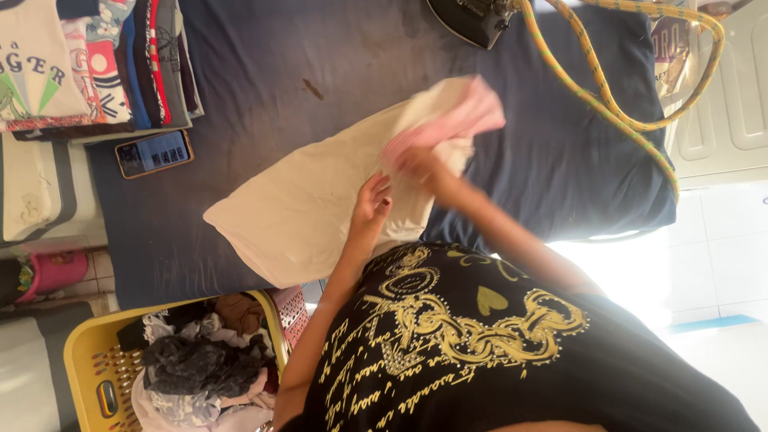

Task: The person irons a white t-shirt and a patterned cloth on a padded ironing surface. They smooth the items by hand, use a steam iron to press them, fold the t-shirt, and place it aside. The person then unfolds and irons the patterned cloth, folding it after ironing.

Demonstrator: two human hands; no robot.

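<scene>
A yellow laundry basket (84, 352) sits low at left, then the left hand (370, 206) rests open, fingers flat, on the cream garment (304, 204) spread over the dark blue padded surface (560, 160), while the right hand (416, 162) pinches its pink-lined edge.

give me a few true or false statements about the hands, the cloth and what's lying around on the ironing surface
1. Both hands are on the cream cloth. True: the left hand rests on it and the right hand grips its pink-edged end.
2. The iron sits on the cloth. False: it stands apart at the far edge of the dark blue padded surface.
3. A phone lies beside the stack of folded clothes. True.
4. The yellow laundry basket is empty. False: it holds crumpled clothes.
5. The iron's cord is plain black. False: it is yellow and braided.
</scene>
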